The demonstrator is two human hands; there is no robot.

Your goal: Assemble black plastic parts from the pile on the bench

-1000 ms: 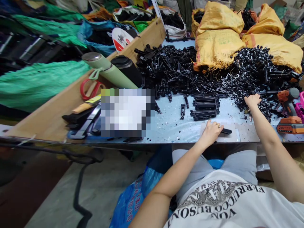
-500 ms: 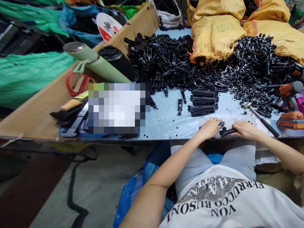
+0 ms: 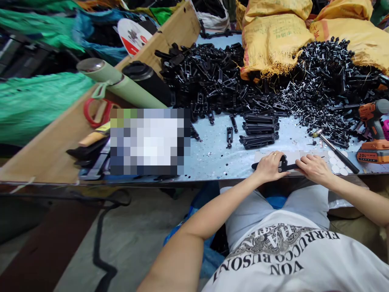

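Observation:
Close to the bench's front edge, my left hand (image 3: 270, 166) is closed round a black plastic part (image 3: 284, 164), whose dark ends show on either side of the hand. My right hand (image 3: 314, 168) pinches a slim black bar (image 3: 292, 166) that meets this part between the hands; whether the two are joined I cannot tell. Beneath the hands lies a pale, flat board (image 3: 293, 155). Just beyond, stacked black elongated parts (image 3: 259, 140) rest in neat groups, with a few single black links (image 3: 229, 138) to their left.
Heaps of black parts (image 3: 209, 77) and metal-pinned pieces (image 3: 319, 89) fill the back, below yellow sacks (image 3: 278, 44). On the right are a hammer (image 3: 340, 156) and an orange cordless drill (image 3: 372, 134). Red-handled scissors (image 3: 88, 111) and a green cylinder (image 3: 121, 83) lie left.
My left hand has closed round a black part and turned, bringing it against the bar in my right hand. The bar's thick end no longer shows openly between the hands.

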